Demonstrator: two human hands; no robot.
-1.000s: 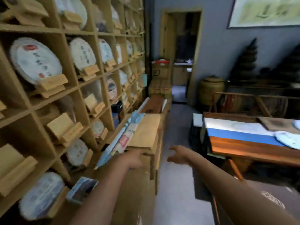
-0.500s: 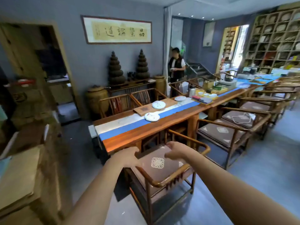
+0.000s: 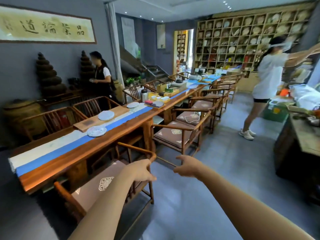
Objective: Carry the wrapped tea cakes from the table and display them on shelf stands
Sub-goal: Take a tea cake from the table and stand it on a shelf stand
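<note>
Your wrapped tea cakes lie on the long wooden worktop [image 3: 110, 146] ahead and to your left: the nearest tea cake [image 3: 96, 131] rests partly on the blue strip of the table runner [image 3: 57, 152], a second tea cake [image 3: 106, 115] sits just beyond it on a flat wooden tray [image 3: 93, 120], and a third tea cake [image 3: 132, 105] lies further along past the tray's far end. Neither of your hands touches any of them. Your left hand [image 3: 141, 170] is stretched forward over the armrest of the closest chair [image 3: 97, 184] with its fingers loosely curled and holding nothing (whether they brush the rail you cannot tell). Your right hand [image 3: 187, 166] hangs just beside it over the grey floor [image 3: 216, 179], fingers relaxed, slightly bent and empty. More chairs line the near side of the worktop. On the far wall stands a tall shelf unit [image 3: 242, 42] whose compartments hold many round cakes. A person in a dark vest [image 3: 102, 78] stands beyond the worktop, and a person in a white shirt [image 3: 266, 78] reaches up at the right.
</note>
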